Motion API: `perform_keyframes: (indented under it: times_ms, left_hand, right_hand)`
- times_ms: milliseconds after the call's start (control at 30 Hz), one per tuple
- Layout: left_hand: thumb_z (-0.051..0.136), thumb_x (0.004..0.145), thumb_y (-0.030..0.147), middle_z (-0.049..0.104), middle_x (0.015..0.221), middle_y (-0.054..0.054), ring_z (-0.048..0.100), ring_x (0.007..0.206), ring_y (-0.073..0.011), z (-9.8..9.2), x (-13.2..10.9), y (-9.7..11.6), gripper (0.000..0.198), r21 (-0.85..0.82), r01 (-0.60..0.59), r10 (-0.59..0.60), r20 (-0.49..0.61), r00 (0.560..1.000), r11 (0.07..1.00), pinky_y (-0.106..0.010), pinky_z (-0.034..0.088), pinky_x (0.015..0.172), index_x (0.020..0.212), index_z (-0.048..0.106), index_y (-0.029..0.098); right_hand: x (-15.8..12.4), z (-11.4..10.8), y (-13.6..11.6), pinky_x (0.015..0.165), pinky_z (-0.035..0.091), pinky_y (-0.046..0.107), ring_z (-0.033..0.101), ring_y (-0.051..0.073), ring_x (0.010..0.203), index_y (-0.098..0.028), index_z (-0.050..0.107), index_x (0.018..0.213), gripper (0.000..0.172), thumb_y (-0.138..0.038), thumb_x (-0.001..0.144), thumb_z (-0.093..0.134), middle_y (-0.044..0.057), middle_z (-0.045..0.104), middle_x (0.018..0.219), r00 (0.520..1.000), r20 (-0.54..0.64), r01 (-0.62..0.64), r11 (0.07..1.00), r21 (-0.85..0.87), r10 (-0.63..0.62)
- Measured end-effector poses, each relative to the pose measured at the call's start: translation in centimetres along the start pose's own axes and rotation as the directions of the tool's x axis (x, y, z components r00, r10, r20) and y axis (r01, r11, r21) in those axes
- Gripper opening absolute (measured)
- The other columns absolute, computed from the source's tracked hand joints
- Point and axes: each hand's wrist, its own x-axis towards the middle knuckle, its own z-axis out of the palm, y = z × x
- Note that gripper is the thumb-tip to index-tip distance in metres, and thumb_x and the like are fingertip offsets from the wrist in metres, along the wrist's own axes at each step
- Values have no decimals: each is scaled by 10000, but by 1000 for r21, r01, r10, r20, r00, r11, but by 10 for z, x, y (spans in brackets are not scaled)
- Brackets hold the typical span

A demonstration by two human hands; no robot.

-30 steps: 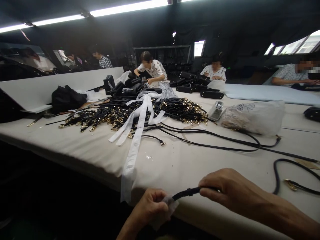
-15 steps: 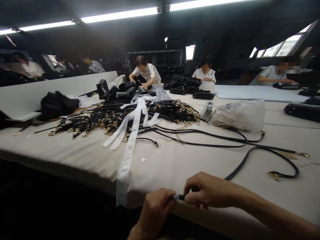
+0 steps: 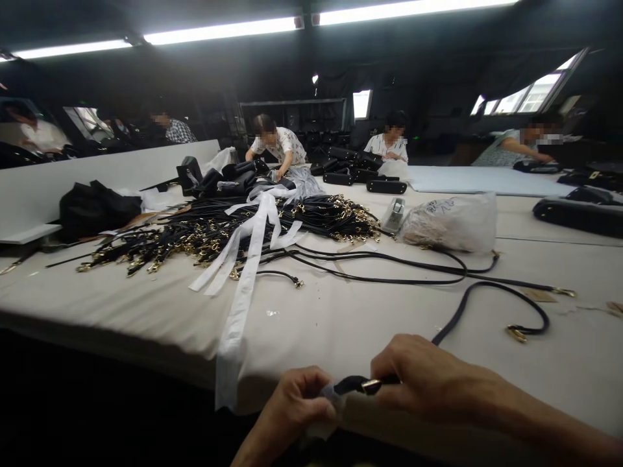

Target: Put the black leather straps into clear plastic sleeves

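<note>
Near the table's front edge, my left hand (image 3: 296, 405) pinches a piece of translucent plastic film (image 3: 331, 391) at the end of a black strap. My right hand (image 3: 421, 376) is closed on the black strap (image 3: 351, 384), with a gold metal fitting (image 3: 370, 386) showing at its fingertips. Behind the right hand a dark strap length (image 3: 450, 327) curves over the table to a gold clasp (image 3: 516, 334). Whether this is the same strap, my hand hides. White plastic strips (image 3: 241, 311) hang over the edge left of my hands.
A pile of black straps (image 3: 321, 217) with gold clasps spreads across the table (image 3: 379, 318). Beyond it lie black bags (image 3: 387, 187) and a clear plastic bag (image 3: 450, 224). A black cloth bundle (image 3: 100, 207) is at left. Several people work along the far side.
My hands have moved slightly apart, so more strap and the gold fitting now show between them. The plastic film at my left hand is more visible. The view has shifted a little right.
</note>
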Motion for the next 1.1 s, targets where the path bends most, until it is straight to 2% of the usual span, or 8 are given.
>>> perform_keyframes:
  times_ms: [100,200,300,400,600,767,867,1100]
  left_hand:
    - [783,561,147,671,600,-20,538,493,-114,2,2,-1,229,-34,42,-40,55,998,999,-211,410,482,781,737,104]
    - [803,569,156,670,636,-5,517,529,-98,3,2,1,253,27,40,-42,103,994,999,-197,394,507,816,762,114]
    - [793,581,129,668,628,12,522,563,-104,4,0,6,205,109,8,-21,113,993,994,-203,407,551,785,774,128]
    - [776,584,112,692,655,-3,550,602,-129,8,1,8,221,91,-21,11,105,994,996,-224,431,587,805,781,128]
    - [776,558,87,695,696,-9,557,638,-139,23,7,-1,252,-40,-41,46,141,989,998,-227,432,609,807,756,122]
    - [727,680,210,573,587,35,452,523,-99,1,-2,-4,117,142,-48,54,-32,998,989,-215,364,522,730,645,142]
    - [719,770,322,536,616,36,439,579,-107,-13,-11,-4,203,296,-63,99,-107,989,953,-215,356,555,719,624,150]
    - [578,816,710,487,568,30,418,560,-115,13,-13,0,560,288,-133,137,6,991,948,-227,364,550,643,554,178]
  right_hand:
    - [6,6,-2,520,245,219,445,117,587,-200,724,656,155,-347,690,686,-11,522,548,1000,-4,2,997,-81,-3]
    - [11,7,0,477,244,198,421,94,539,-185,698,658,197,-381,683,694,-38,503,531,981,196,-28,992,120,4]
    - [13,3,5,510,330,167,480,84,559,-154,701,742,240,-341,802,562,-25,593,604,924,362,-9,941,337,-120]
    - [15,5,10,506,349,162,498,83,537,-141,717,779,259,-353,813,572,-11,608,592,953,295,-45,935,351,-64]
    - [19,30,7,495,283,188,495,96,578,-180,732,697,295,-473,730,716,-12,604,600,998,-43,-49,992,114,54]
    - [14,6,27,507,337,191,514,99,553,-179,743,802,267,-427,797,644,-11,634,622,990,115,-103,967,234,78]
    - [9,-6,30,506,335,194,491,94,524,-164,742,779,278,-403,817,605,-5,622,593,992,47,-122,973,197,115]
    - [13,29,-18,515,344,185,591,133,712,-267,788,866,278,-490,734,687,-23,670,742,1000,9,6,990,139,-8]
